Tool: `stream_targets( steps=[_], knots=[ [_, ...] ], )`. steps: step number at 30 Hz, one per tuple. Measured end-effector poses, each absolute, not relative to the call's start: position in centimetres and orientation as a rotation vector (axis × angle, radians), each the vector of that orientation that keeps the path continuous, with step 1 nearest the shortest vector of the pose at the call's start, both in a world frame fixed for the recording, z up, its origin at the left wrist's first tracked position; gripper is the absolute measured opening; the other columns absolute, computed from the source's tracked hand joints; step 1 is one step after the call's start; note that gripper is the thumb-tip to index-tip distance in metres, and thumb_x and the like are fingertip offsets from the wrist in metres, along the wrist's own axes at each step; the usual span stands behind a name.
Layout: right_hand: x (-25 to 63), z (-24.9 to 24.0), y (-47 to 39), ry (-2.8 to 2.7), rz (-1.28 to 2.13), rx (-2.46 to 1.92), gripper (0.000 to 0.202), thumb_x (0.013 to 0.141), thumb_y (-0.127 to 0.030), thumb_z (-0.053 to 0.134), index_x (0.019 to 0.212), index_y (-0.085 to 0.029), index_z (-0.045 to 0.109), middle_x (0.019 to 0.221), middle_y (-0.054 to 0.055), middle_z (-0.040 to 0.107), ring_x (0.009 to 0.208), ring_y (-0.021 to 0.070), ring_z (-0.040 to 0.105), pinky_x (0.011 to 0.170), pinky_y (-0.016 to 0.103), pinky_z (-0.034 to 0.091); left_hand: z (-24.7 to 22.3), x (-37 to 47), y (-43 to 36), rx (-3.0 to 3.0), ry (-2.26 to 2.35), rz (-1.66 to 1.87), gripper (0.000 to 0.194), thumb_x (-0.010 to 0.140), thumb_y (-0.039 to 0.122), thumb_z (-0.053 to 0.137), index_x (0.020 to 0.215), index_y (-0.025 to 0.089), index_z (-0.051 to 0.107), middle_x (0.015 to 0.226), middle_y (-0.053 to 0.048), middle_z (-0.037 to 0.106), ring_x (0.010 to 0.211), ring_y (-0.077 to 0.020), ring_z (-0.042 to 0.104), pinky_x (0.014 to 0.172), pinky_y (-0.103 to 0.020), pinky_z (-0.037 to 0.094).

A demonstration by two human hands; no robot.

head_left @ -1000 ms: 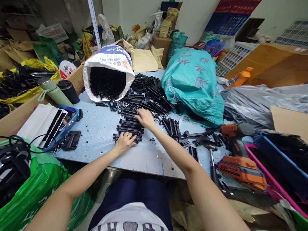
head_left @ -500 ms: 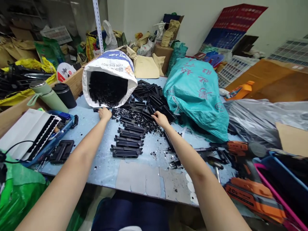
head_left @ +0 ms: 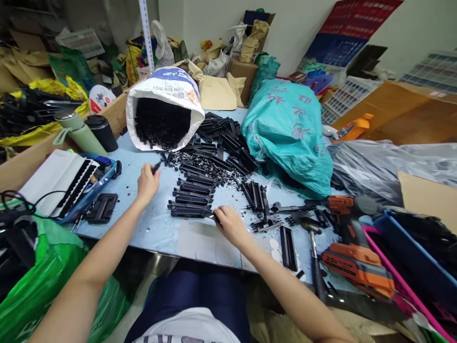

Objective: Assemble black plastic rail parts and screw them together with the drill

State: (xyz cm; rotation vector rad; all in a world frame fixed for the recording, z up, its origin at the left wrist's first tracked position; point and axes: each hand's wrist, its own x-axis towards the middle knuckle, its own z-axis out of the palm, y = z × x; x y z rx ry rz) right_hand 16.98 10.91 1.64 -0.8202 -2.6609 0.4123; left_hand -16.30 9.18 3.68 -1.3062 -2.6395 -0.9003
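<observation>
My left hand is closed on a small black plastic part, held over the blue table left of the row. My right hand has its fingers closed at the near end of the row, on a dark piece whose kind I cannot make out. Between my hands lies a row of long black plastic assemblies, side by side. Behind them spreads a pile of small pins and black parts. A white sack lies on its side, its mouth toward me, full of small black parts.
A teal sack stands behind on the right. An orange cordless drill and a hammer lie at the right front. On the left are a green bottle, a black cup and a blue tray.
Both hands have come back toward me from the pile. My left hand now carries a small black part; my right hand has moved to the near end of the row.
</observation>
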Motion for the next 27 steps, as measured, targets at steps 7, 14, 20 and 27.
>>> stream_targets(
  steps=[7, 14, 20, 27],
  knots=[
    [19.2, -2.8, 5.4, -2.838, 0.301, -0.726, 0.052, 0.086, -0.038, 0.053, 0.134, -0.022, 0.042, 0.134, 0.014, 0.042, 0.117, 0.028, 0.044, 0.092, 0.043, 0.043, 3.0, -6.8, -0.6, -2.057, -2.371, -0.855, 0.014, 0.078, 0.026, 0.054, 0.087, 0.018, 0.062, 0.082, -0.005, 0.053, 0.071, -0.0171, 0.055, 0.067, -0.029, 0.046],
    [17.6, -2.9, 5.5, -2.788, 0.316, -0.855, 0.045, 0.092, -0.038, 0.043, 0.134, -0.023, 0.044, 0.118, 0.012, 0.054, 0.106, 0.0254, 0.049, 0.088, 0.042, 0.04, -1.4, -1.6, -0.6, -2.237, -2.058, -0.669, 0.019, 0.088, 0.025, 0.043, 0.086, 0.015, 0.059, 0.093, -0.011, 0.057, 0.091, -0.0227, 0.051, 0.077, -0.036, 0.043],
    [17.8, -3.0, 5.0, -2.782, 0.278, -0.906, 0.045, 0.093, -0.038, 0.04, 0.134, -0.021, 0.043, 0.119, 0.012, 0.054, 0.104, 0.0251, 0.047, 0.085, 0.039, 0.038, -0.6, -3.1, -0.1, -2.107, -2.153, -0.628, 0.033, 0.09, 0.039, 0.041, 0.09, 0.012, 0.06, 0.091, -0.012, 0.059, 0.09, -0.0239, 0.051, 0.079, -0.037, 0.041],
    [17.5, -1.9, 4.8, -2.538, 0.672, -0.931, 0.045, 0.092, -0.041, 0.04, 0.134, -0.023, 0.043, 0.111, 0.011, 0.055, 0.1, 0.0227, 0.051, 0.087, 0.04, 0.042, -0.8, -2.7, -3.7, -2.486, -2.083, -0.578, 0.027, 0.088, 0.026, 0.047, 0.11, 0.014, 0.056, 0.101, -0.012, 0.06, 0.098, -0.0231, 0.055, 0.082, -0.037, 0.044]
  ],
)
